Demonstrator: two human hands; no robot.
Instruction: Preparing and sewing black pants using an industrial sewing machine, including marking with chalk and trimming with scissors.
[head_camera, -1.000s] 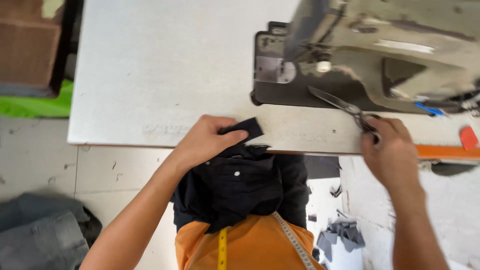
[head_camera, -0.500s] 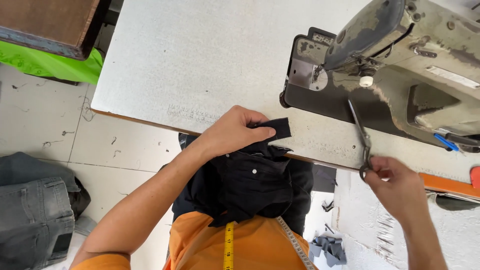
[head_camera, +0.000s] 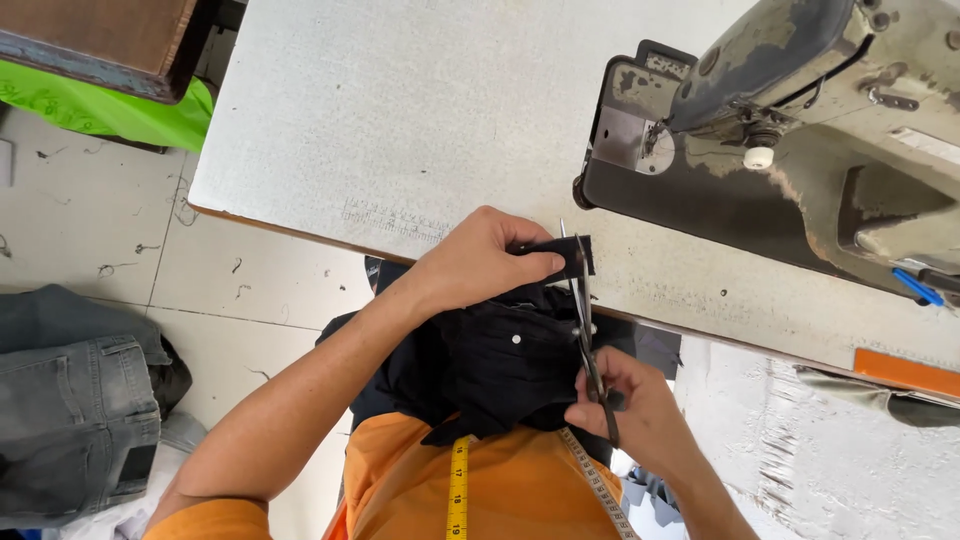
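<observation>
My left hand (head_camera: 480, 262) pinches a small flap of black fabric (head_camera: 568, 257) at the near edge of the white table (head_camera: 400, 130). The rest of the black garment (head_camera: 500, 360), with pale snap buttons, hangs down over my lap. My right hand (head_camera: 625, 405) grips the handles of a pair of scissors (head_camera: 585, 320). The blades point away from me and reach the right side of the held flap.
An old grey sewing machine (head_camera: 800, 150) stands on the table at the right. A yellow tape measure (head_camera: 458, 490) hangs over my orange shirt. Grey jeans (head_camera: 75, 400) lie on the tiled floor at the left, with green cloth (head_camera: 110, 110) under a brown box further back.
My right hand has brought the scissors from beside the machine toward me and left, up to the black flap. My left hand keeps its hold on the fabric.
</observation>
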